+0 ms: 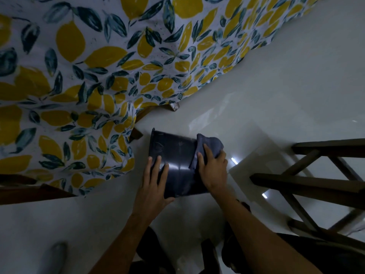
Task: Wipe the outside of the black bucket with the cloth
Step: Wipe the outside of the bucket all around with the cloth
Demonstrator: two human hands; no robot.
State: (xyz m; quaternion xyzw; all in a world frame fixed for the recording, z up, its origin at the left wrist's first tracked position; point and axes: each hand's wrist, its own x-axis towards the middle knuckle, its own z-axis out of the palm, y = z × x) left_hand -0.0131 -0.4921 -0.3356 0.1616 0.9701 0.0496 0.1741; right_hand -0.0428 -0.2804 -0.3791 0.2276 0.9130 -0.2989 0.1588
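The black bucket (177, 155) lies on the pale floor in the middle of the head view, its glossy outer wall facing up. My left hand (154, 180) rests flat on its near left side, fingers spread, steadying it. A dark blue-grey cloth (209, 144) is draped over the bucket's right edge. My right hand (212, 171) presses down on the cloth, fingers laid over its lower part. The bucket's inside cannot be seen.
A tablecloth (98, 76) printed with yellow lemons hangs down at the left and top, a wooden table leg (173, 106) peeking from beneath it. A dark wooden chair frame (308, 184) stands to the right. Shiny white floor tiles (276, 95) spread beyond the bucket.
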